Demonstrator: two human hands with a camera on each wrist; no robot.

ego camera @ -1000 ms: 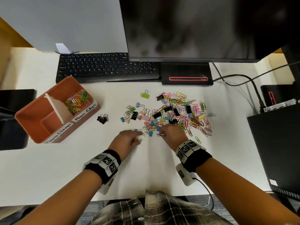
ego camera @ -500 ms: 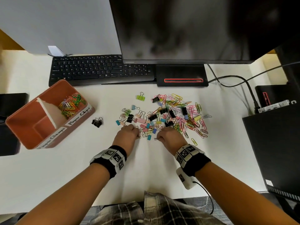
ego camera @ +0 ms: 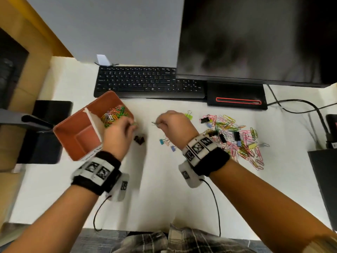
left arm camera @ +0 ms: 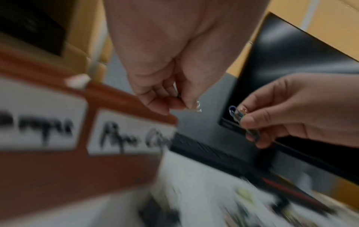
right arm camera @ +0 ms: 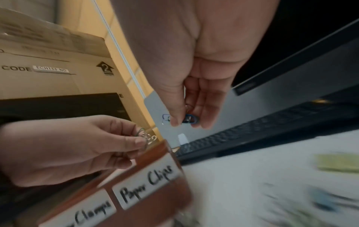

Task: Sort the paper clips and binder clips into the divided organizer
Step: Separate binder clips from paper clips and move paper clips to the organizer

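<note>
The orange divided organizer stands at the left; its far compartment, labelled "Paper Clips", holds coloured paper clips, while the near one looks bare. My left hand hovers at the organizer's right rim and pinches a few wire paper clips. My right hand is raised above the desk a little to the right, thumb and fingers pinching blue paper clips. The mixed pile of paper clips and binder clips lies to the right of my right wrist.
A black binder clip lies by the organizer, a green one behind my right hand, and small blue ones below it. A keyboard, monitor and cables line the back; dark boxes sit right.
Both hands have lifted off the near edge of the pile with clips pinched and have travelled left toward the organizer. The head view has swung left as well.
</note>
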